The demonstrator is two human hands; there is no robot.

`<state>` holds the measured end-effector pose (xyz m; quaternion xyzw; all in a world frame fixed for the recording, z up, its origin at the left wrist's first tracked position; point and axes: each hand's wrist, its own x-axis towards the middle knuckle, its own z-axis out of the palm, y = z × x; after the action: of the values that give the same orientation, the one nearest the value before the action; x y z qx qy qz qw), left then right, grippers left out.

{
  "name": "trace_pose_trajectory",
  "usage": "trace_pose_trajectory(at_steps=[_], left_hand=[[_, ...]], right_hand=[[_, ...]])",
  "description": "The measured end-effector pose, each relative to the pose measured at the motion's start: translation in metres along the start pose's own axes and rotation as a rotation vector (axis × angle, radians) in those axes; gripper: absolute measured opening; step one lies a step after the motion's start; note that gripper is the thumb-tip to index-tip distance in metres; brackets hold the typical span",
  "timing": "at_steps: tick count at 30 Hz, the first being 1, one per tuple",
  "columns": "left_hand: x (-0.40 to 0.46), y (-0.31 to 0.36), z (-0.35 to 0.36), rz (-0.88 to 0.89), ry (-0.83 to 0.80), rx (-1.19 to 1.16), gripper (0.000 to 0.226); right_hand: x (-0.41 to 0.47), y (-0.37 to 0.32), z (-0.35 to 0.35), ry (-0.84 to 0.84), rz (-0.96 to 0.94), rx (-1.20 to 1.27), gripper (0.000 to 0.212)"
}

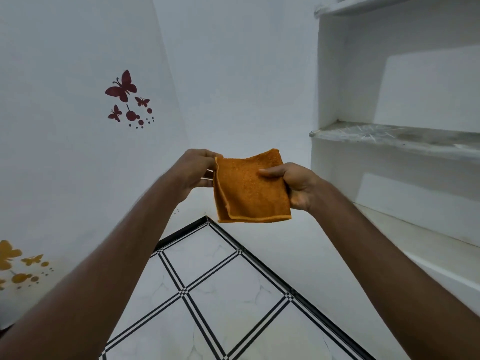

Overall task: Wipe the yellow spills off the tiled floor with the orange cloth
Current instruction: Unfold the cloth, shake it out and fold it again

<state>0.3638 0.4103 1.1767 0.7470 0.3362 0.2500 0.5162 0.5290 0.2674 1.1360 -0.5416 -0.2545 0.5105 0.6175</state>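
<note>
Between both hands, the folded orange cloth [250, 187] hangs, left grip [197, 170] and right grip [293, 184] pinching its opposite edges.

left hand [194, 170] fingertips: behind orange cloth [252, 188] | yellow butterfly decal [7, 254]: cut off left

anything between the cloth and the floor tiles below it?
Nothing visible. The orange cloth, folded, is held up in the air by the left hand and right hand; below it is only bare wall corner and tiled floor. No yellow spill shows on the tiles in view.
</note>
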Motion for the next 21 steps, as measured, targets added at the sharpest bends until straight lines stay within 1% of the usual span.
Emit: trace_pose_trajectory(at_steps=[4,7,9,12,13,15,17,21], left_hand=[[-0.004,-0.039,0.019,-0.088,-0.119,-0.065,0.023],[-0.009,-0.069,0.049,-0.119,-0.177,-0.095,0.027],[-0.015,-0.082,0.069,-0.092,-0.207,-0.083,0.031],[-0.030,-0.090,0.105,-0.018,-0.349,-0.055,0.031],[-0.037,-0.089,0.126,0.013,-0.414,-0.059,0.029],[-0.055,-0.086,0.155,0.074,-0.492,-0.075,0.027],[-0.080,-0.075,0.190,0.102,-0.599,-0.111,0.029],[-0.153,-0.041,0.273,0.158,-0.833,-0.129,0.034]], right_hand=[[-0.021,0.012,-0.013,0.113,0.027,-0.088,0.044],[-0.052,0.029,-0.025,0.230,0.032,-0.087,0.046],[-0.075,0.040,-0.034,0.296,0.018,-0.064,0.044],[-0.114,0.066,-0.054,0.434,0.024,0.050,0.042],[-0.134,0.078,-0.064,0.487,0.015,0.090,0.046],[-0.167,0.101,-0.079,0.563,0.020,0.161,0.052],[-0.211,0.121,-0.089,0.655,0.008,0.221,0.050],[-0.328,0.159,-0.110,0.841,-0.088,0.343,0.047]])
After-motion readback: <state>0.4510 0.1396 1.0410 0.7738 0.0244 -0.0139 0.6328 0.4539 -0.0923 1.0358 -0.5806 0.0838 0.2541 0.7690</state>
